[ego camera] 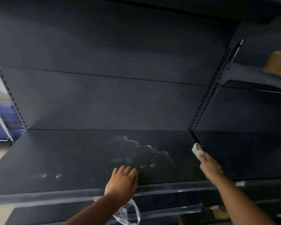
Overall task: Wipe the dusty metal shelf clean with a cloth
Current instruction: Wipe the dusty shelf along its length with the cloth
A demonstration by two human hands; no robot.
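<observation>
A dark metal shelf (71, 159) spans the view at chest height, with whitish dust streaks (136, 148) near its middle and small smears toward the left front. My right hand (209, 166) reaches to the shelf's right end and presses a crumpled white cloth (197, 149) against the seam beside the slotted upright. My left hand (122, 181) lies flat on the shelf's front edge, fingers together and slightly curled. A clear plastic bag (128, 213) hangs below that wrist; how it is held is hidden.
A slotted upright post (214, 90) separates this bay from the right bay, where a higher shelf carries a cardboard box (278, 65). Blue perforated plastic crates (5, 122) stand beyond the left upright. Lower shelves with clear price rails (169, 210) sit beneath the front edge.
</observation>
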